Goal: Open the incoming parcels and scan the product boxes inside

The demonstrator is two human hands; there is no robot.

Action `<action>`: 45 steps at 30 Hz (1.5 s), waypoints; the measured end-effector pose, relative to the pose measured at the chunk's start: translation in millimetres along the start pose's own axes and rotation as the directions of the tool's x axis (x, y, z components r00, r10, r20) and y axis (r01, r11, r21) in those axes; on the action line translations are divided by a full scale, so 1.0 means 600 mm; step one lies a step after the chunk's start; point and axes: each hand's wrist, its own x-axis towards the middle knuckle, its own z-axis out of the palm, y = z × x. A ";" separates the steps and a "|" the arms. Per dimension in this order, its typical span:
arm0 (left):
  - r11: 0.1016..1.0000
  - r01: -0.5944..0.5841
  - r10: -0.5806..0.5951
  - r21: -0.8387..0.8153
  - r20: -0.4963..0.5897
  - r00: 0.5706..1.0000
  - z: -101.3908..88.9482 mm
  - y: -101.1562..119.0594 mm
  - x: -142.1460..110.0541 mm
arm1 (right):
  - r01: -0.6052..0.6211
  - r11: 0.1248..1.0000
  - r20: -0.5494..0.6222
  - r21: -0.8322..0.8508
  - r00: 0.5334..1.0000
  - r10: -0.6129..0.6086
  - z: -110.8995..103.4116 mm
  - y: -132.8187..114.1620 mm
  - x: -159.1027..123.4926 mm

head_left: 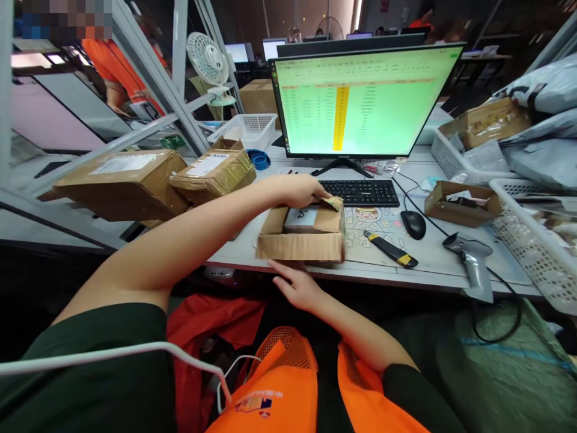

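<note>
An opened cardboard box [301,246] is tilted toward me at the front edge of the desk, slightly blurred. Inside it, a smaller item with a pale label [301,218] is partly visible. My left hand [300,190] reaches across and grips the box's far edge by a flap, its fingertips partly hidden. Just below the box's near side is my right hand [298,290], with fingers stretched apart and nothing held; whether a fingertip touches the box, I cannot tell. A black and yellow utility knife [391,249] lies to the right of the box.
A monitor [356,102], keyboard [360,192] and mouse [413,224] stand behind. At right are a barcode scanner [472,258], a small open box [464,204] and a white basket [532,240]. Taped parcels [130,186] sit at left by a metal frame [148,75].
</note>
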 end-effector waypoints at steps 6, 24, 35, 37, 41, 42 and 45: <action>0.985 0.045 0.008 0.168 -0.300 0.954 0.109 0.024 -0.021 | -0.111 0.854 -0.446 -0.508 0.883 -0.150 -0.204 -0.005 -0.114; 0.967 0.018 0.125 0.254 -0.537 0.834 0.157 0.017 -0.022 | 0.018 0.636 -0.064 -0.771 0.992 -0.106 -0.377 -0.071 -0.089; 0.980 0.105 0.016 0.170 -0.592 0.806 0.159 0.026 -0.029 | 0.025 0.598 0.038 -0.801 0.999 0.010 -0.398 -0.088 -0.008; 0.978 0.134 -0.021 0.160 -0.564 0.825 0.148 0.030 -0.023 | -0.044 0.573 -0.028 -0.819 0.999 0.036 -0.429 -0.069 -0.021; 0.986 0.156 -0.117 0.054 -0.438 0.891 0.104 0.022 0.003 | -0.260 0.479 -0.222 -0.839 0.965 0.136 -0.485 0.024 -0.054; 0.990 0.138 -0.126 0.000 -0.399 0.908 0.094 0.016 0.010 | -0.309 0.450 -0.258 -0.838 0.950 0.173 -0.489 0.047 -0.057; 0.981 0.093 -0.145 -0.171 -0.323 0.935 0.080 -0.006 0.035 | -0.353 0.436 -0.321 -0.828 0.935 0.149 -0.465 0.066 -0.045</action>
